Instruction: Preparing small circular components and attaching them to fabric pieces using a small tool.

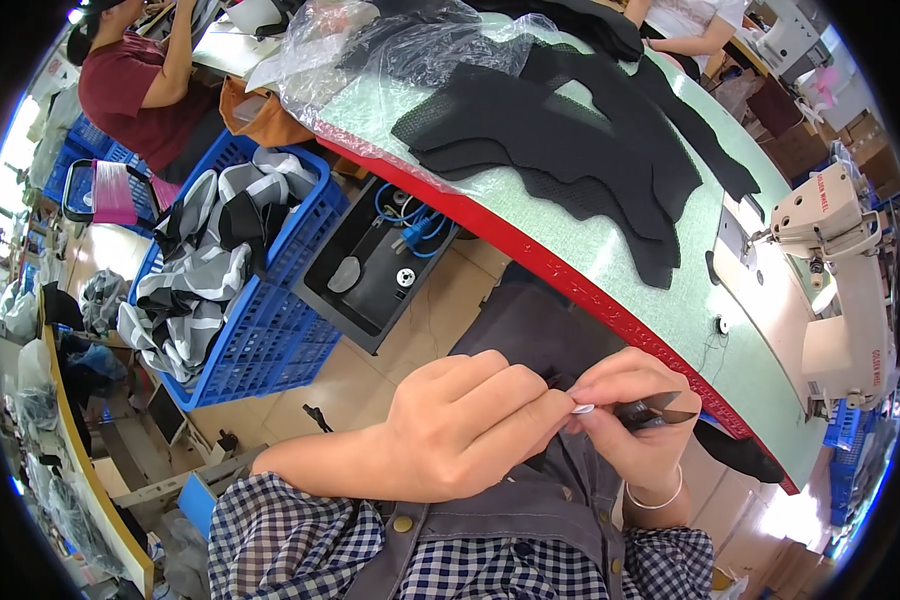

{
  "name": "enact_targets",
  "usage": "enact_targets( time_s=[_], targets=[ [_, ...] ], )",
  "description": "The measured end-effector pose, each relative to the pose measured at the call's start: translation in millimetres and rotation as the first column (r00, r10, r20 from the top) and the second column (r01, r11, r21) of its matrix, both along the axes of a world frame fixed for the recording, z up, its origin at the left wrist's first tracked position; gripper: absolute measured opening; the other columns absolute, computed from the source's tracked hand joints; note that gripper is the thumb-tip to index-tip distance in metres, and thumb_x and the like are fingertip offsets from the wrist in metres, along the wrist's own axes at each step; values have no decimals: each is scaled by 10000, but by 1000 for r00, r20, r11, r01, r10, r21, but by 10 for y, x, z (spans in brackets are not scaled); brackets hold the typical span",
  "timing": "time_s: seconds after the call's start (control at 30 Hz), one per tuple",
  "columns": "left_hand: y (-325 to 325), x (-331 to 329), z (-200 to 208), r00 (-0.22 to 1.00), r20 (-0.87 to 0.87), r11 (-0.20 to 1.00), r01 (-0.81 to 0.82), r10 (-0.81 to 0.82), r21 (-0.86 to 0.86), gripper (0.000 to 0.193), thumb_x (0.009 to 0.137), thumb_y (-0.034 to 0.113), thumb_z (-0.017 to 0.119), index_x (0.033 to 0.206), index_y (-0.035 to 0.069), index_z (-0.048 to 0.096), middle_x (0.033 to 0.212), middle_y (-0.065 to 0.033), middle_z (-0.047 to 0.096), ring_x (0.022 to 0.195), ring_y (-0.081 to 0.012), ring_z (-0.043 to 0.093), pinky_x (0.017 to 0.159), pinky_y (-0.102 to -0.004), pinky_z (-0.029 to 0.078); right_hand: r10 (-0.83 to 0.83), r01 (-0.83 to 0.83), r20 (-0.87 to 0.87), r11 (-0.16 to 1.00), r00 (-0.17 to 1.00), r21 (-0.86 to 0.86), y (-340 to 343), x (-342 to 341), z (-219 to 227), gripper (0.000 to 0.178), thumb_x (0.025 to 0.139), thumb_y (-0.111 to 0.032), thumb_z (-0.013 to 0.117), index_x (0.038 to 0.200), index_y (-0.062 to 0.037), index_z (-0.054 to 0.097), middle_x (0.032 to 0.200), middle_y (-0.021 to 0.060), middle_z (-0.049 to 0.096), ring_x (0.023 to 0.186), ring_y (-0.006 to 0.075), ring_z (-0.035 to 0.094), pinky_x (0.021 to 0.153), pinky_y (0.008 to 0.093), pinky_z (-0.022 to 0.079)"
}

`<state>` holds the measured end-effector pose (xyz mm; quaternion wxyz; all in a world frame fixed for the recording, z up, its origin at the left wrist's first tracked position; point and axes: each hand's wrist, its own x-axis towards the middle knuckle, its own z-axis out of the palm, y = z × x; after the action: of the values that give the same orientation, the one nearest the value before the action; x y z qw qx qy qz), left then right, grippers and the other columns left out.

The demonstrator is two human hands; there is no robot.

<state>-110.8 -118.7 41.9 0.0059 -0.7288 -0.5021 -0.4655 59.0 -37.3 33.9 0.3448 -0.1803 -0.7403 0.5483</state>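
Note:
My two hands meet in front of my apron, fingertips almost touching. My left hand (475,425) is closed, thumb and forefinger pinched at a small white piece (582,408) too tiny to name surely. From the other side, the thumb and forefinger of my right hand (635,425) pinch at the same spot. Tucked in the right palm is a pair of dark thread snips (660,408), blades pointing right. Behind the fingertips shows a bit of dark material, its kind unclear. Black mesh fabric pieces (570,150) lie stacked on the pale green table (610,255) ahead.
A sewing machine (820,220) stands at the table's right, a small bobbin (722,325) near it. The red table edge (530,250) runs close before me. On the left are an open black drawer (370,310) and a blue crate (260,330) of grey-black fabric. Two people work beyond.

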Motion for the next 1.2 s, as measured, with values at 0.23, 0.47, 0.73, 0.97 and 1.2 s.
enact_targets(
  time_s=[0.23,0.47,0.73,0.97,1.2],
  targets=[
    [5,100,-85,914,406,993,58,-9,-107,212,619,6,737,816,21,659,733,-58,597,566,-131,545,443,-226,396,-21,-27,-202,972,979,-235,-97,-30,-10,149,744,81,596,890,53,606,858,192,601,674,188,645,528,219,525],
    [18,87,-99,911,409,997,69,-48,-36,253,629,22,744,872,19,674,736,-66,603,575,-125,543,452,-218,390,-38,-71,-301,938,953,-341,-122,-51,19,141,769,63,579,908,58,601,877,214,594,678,215,648,513,218,522],
    [12,54,-111,932,356,996,84,-67,-33,269,606,39,755,864,33,680,728,-38,612,573,-107,525,452,-200,350,-60,-77,-294,898,954,-433,-125,-4,-36,138,768,55,590,905,58,602,865,214,598,646,197,640,453,202,487],
    [1,14,-76,892,444,985,147,-92,-91,266,630,34,744,888,68,688,764,-29,608,590,-95,540,475,-196,396,-56,-91,-289,877,956,-471,-137,10,-40,153,756,46,618,909,61,616,877,219,598,614,180,625,434,188,478],
    [-19,-2,-64,850,512,965,222,-122,-140,254,660,16,730,905,63,685,772,-36,604,613,-96,557,490,-195,418,-16,-146,-300,847,954,-511,-112,0,13,148,751,58,618,898,70,615,878,223,599,677,212,643,426,197,484]
  ],
)
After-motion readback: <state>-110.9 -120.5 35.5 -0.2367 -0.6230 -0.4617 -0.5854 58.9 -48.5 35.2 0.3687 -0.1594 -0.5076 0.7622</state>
